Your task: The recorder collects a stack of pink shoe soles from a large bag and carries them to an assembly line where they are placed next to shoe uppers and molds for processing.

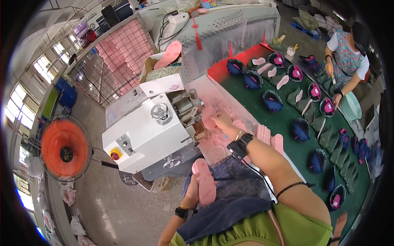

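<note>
The right hand [219, 120] reaches out to the pale worktop just beside the boxy white bench machine [147, 135], fingers curled down onto a flat pink foam insole [211, 121] lying there (whether they have pinched it I cannot tell). To do this well, it seems best to press the piece flat and square it to the machine's head before lifting. The left hand [192, 192], below the machine and near the lap, is closed around another pink foam insole [204, 181], held upright. A stack of pink insoles [271, 139] sits right of the machine.
</note>
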{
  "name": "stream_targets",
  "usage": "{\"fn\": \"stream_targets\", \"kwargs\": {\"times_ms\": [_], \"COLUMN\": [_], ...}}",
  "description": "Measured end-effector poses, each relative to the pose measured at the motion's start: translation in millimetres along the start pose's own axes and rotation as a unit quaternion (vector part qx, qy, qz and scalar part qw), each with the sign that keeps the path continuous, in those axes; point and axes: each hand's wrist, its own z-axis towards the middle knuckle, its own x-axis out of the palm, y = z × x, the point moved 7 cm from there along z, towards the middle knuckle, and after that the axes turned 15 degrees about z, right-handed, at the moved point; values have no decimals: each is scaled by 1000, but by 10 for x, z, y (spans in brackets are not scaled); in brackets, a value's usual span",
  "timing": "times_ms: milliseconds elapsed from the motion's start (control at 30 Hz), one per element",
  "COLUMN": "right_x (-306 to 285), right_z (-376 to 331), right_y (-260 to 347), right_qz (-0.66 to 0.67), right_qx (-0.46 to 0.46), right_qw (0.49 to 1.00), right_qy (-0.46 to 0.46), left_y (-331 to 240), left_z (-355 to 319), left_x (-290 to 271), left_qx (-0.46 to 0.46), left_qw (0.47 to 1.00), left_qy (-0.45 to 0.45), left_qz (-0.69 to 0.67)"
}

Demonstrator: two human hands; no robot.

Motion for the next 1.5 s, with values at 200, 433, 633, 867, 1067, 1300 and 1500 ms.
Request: {"fn": "stream_targets", "kwargs": {"times_ms": [200,433,633,867,1067,1300,1500], "right_x": [-268,-220,199,-1093,-4763,-6368,-6388], "right_z": [-180,402,697,223,-1109,-2807,-2494], "right_y": [703,356,198,625,833,1057,876], "right_qz": [-257,-222,-222,50,-150,-321,-253], "right_qx": [-303,-162,-177,-183,-225,-157,-291], "right_qw": [918,961,953,969,826,698,696], "right_qy": [11,-15,-101,-162,-495,-621,-606], "left_y": [-26,-46,76,-35,17,62,9], "left_z": [56,26,-62,-88,210,513,510], "left_x": [-78,28,-171,-18,189,196,481], "left_qx": [18,26,0,-8,-58,-95,-61], "left_qw": [1000,999,998,994,992,984,989], "left_qy": [-12,-17,-51,-75,26,62,32], "left_qz": [4,23,23,79,109,139,133]}}
